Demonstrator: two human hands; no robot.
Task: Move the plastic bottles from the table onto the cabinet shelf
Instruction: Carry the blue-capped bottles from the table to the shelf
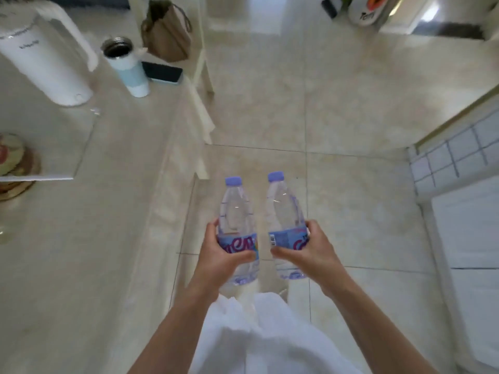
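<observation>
I see the left hand [224,256] wrapped around the label of one clear plastic bottle [237,225] at lower centre of the frame, and the right hand [305,252] grasping a second bottle [286,220] just beside it; the two bottles stand apart, caps pointing up-frame, over the tiled floor [324,103]. The table [108,211] fills the left side. At upper left on it sit a white kettle [46,58], an open tumbler [127,66] and what looks like a dark phone [162,72].
</observation>
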